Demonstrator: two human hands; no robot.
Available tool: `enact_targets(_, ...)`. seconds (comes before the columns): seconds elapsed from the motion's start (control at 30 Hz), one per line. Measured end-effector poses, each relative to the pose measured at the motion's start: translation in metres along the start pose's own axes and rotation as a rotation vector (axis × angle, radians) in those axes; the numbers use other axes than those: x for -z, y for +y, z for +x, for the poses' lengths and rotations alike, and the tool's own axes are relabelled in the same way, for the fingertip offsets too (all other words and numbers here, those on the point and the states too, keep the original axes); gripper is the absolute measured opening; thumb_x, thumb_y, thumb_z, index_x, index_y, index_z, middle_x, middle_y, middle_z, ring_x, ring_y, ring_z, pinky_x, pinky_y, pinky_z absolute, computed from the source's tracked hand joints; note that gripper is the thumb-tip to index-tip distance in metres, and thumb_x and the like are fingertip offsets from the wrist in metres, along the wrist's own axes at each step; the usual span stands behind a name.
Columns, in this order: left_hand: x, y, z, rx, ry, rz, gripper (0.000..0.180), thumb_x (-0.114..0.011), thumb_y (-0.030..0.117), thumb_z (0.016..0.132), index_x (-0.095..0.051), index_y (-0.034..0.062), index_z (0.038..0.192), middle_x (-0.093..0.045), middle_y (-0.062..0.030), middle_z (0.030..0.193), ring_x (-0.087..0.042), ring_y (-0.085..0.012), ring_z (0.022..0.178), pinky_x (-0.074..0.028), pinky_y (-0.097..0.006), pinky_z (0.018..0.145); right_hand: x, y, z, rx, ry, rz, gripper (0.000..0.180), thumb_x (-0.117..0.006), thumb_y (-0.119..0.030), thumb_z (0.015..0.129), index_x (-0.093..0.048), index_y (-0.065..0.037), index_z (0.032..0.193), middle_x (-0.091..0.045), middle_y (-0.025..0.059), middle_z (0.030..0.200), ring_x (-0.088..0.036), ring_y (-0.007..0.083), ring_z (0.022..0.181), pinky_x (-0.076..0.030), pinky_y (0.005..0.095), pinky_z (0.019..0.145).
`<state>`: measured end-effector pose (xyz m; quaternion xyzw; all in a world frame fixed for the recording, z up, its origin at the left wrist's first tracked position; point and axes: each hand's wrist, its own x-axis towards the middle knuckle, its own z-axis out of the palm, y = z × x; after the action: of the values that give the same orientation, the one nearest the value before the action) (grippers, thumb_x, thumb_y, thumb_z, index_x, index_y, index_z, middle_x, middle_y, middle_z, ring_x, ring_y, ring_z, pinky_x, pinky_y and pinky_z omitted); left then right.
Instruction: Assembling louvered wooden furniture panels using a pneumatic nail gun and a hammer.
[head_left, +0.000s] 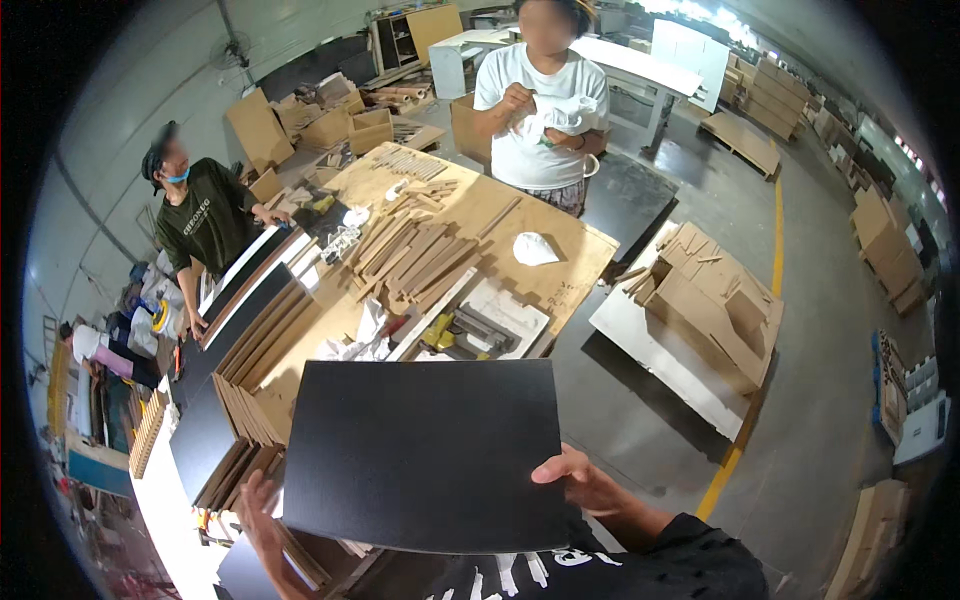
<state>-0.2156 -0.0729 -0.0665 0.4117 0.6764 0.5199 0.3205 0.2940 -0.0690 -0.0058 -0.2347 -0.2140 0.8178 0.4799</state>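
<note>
A black rectangular panel (425,450) is held up in front of my body, its broad dark face showing. My right hand (592,484) grips its right edge, the thumb on the face and the other fingers mostly hidden behind. Beside the lower left edge is my left hand (262,522), its fingers stretched out and apart; whether the palm touches the panel I cannot tell. Close to the left hand stand stacked black panels with brown edges (250,425). Just past the held panel, a yellow-and-black tool (470,335) rests in a white tray-like piece (520,315).
A wooden worktable (570,235) carries many brown strips (420,255) and a white crumpled piece (535,249). One person (210,215) handles panels at the left; another (545,110) stands across the table holding white material. Cardboard (705,300) lies on a white board at the right.
</note>
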Motion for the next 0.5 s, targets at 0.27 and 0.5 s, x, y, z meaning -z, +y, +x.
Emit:
enact_targets(0.27, -0.081, 0.027, -0.096, 0.192, 0.133, -0.592, 0.044, -0.052, 0.029, 0.098, -0.048, -0.0027, 0.129, -0.065, -0.013, 0.086, -0.067, -0.0217, 0.074, -0.056, -0.03, 0.066, 0.086, 0.042, 0.053, -0.269, 0.416, -0.351, 0.077, -0.069, -0.038, 0.084, -0.041, 0.005, 0.141, -0.051, 0.0169, 0.138, -0.046, 0.0259, 0.129, -0.033, 0.0338, 0.109)
enact_targets(0.5, -0.069, 0.065, -0.117, 0.003, -0.035, -0.361, 0.045, -0.062, 0.016, 0.088, -0.052, -0.0061, 0.126, -0.064, -0.0117, 0.112, -0.064, -0.0213, 0.097, -0.054, -0.033, 0.084, 0.037, 0.005, 0.092, 0.265, 0.182, -0.769, 0.063, -0.048, -0.042, 0.102, -0.041, 0.005, 0.143, -0.05, 0.0142, 0.14, -0.045, 0.0187, 0.129, -0.031, 0.0306, 0.11)
